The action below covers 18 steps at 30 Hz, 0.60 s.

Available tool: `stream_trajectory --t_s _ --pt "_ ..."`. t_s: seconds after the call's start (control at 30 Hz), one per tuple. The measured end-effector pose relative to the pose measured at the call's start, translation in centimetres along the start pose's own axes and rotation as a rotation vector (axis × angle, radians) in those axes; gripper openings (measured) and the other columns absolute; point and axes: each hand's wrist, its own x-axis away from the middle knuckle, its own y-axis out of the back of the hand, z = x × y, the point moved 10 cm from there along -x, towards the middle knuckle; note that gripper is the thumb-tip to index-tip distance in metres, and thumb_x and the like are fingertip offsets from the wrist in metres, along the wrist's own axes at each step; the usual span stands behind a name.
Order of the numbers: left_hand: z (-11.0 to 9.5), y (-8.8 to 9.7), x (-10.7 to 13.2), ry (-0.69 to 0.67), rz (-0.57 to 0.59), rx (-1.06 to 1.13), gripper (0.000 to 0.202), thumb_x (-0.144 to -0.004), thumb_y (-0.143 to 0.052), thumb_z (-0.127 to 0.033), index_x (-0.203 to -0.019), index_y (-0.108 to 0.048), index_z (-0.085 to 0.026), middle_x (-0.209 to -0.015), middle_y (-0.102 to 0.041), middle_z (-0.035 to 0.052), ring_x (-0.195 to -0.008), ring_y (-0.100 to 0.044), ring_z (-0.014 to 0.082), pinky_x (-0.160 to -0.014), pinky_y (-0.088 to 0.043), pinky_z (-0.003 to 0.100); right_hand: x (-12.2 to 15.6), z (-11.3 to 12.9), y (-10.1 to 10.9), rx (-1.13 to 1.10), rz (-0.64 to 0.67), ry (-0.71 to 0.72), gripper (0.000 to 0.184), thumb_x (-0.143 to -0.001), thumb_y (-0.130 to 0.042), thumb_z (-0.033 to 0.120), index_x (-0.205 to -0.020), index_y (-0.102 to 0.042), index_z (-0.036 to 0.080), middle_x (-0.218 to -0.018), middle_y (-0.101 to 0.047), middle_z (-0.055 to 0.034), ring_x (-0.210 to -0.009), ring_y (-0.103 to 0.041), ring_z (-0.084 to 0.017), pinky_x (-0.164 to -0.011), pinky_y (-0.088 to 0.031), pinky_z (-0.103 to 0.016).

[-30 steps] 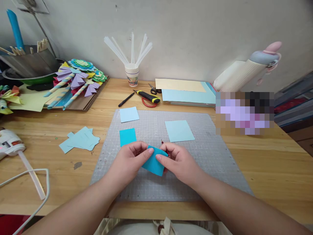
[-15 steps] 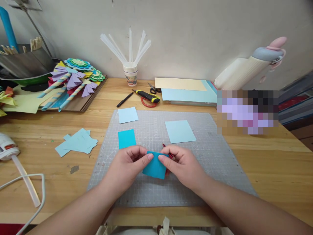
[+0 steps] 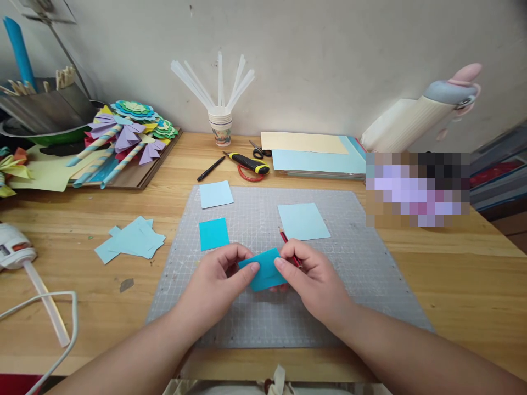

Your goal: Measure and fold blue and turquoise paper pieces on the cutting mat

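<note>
Clamping blue paper point(image 3: 267, 272) in left fingers point(image 3: 231, 252) and right fingers point(image 3: 298, 249), half-hiding pencil point(image 3: 284, 237) at one o'clock, over mat point(image 3: 362, 258) on worktop point(image 3: 465, 274).

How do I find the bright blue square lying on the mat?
Find the gray gridded mat. On its left half, nearer than a pale square, lies the bright blue square. It's much brighter and, unlike the other bright paper, isn't in the hands.
</note>
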Motion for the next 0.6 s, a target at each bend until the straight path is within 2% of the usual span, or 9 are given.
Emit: stream_trajectory --t_s 0.07,0.13,0.2,0.23,0.33,0.4,0.6 --pt "-0.1 0.5 0.1 -0.013 -0.045 -0.065 0.021 -0.073 -0.061 -0.039 -0.072 -0.056 -0.019 -0.064 -0.052 -0.0034 -0.059 -0.047 0.0115 -0.057 -0.038 0.025 0.0 0.5 0.3 0.100 -0.021 0.043 0.014 -0.087 -0.054 0.029 -0.076 -0.048 0.022 -0.064 -0.046 0.0049 -0.057 -0.050 -0.011 -0.055 -0.047 -0.024" --pt "-0.7 0.5 0.3 -0.073 -0.067 -0.184 0.017 -0.074 -0.059 -0.035 -0.071 -0.055 -0.019 -0.062 -0.050 -0.0041 -0.058 -0.045 0.0112 -0.056 -0.037 0.025 0.3 1.6 0.6 0.257 -0.062 0.151 0.004 -0.086 -0.054 0.024 -0.089 -0.055 0.022 -0.076 -0.058 0.0015 -0.068 -0.056 -0.013 -0.063 -0.048 -0.027" --pt "-1.5 0.0 0.7 -0.162 -0.050 -0.302 0.013 -0.076 -0.057 -0.030 -0.068 -0.055 -0.019 -0.064 -0.053 -0.0035 -0.061 -0.048 0.0118 -0.059 -0.038 0.025 0.8 3.2 0.3 0.424 -0.084 0.304 0.015 -0.085 -0.055 0.020 -0.099 -0.059 0.022 -0.090 -0.066 -0.0023 -0.079 -0.060 -0.015 -0.070 -0.048 -0.029" --pt "-1.8 -0.4 0.8 -0.201 -0.032 -0.343 0.012 -0.077 -0.056 -0.028 -0.069 -0.056 -0.020 -0.065 -0.055 -0.0033 -0.063 -0.050 0.0121 -0.060 -0.039 0.025 1.1 3.9 0.0 0.501 -0.084 0.376 0.014 -0.085 -0.055 0.019 -0.098 -0.060 0.022 -0.091 -0.068 -0.0030 -0.080 -0.060 -0.015 -0.071 -0.047 -0.030" --pt "-2.5 -1.3 1.3 -0.294 0.014 -0.405 0.008 -0.079 -0.055 -0.022 -0.072 -0.058 -0.020 -0.069 -0.061 -0.0034 -0.067 -0.055 0.0116 -0.063 -0.042 0.025 1.9 5.2 -1.0 0.672 -0.068 0.524 0.010 -0.084 -0.052 0.014 -0.083 -0.059 0.020 -0.076 -0.067 -0.0016 -0.069 -0.057 -0.014 -0.069 -0.044 -0.031" --pt "-3.1 -1.5 1.7 -0.368 0.015 -0.428 0.006 -0.080 -0.055 -0.018 -0.075 -0.058 -0.020 -0.072 -0.062 -0.0035 -0.069 -0.056 0.0111 -0.065 -0.043 0.024 2.1 5.7 -1.5 0.735 -0.064 0.589 0.012 -0.083 -0.050 0.011 -0.077 -0.056 0.020 -0.072 -0.067 -0.0010 -0.067 -0.056 -0.014 -0.071 -0.043 -0.032" --pt "-4.8 -1.9 3.1 -0.640 -0.018 -0.548 0.010 -0.080 -0.056 -0.010 -0.078 -0.055 -0.020 -0.073 -0.062 -0.0037 -0.070 -0.057 0.0118 -0.068 -0.042 0.029 2.7 6.7 -2.5 0.874 -0.070 0.722 0.015 -0.075 -0.049 0.007 -0.075 -0.054 0.021 -0.075 -0.068 -0.0006 -0.067 -0.058 -0.014 -0.078 -0.043 -0.035"
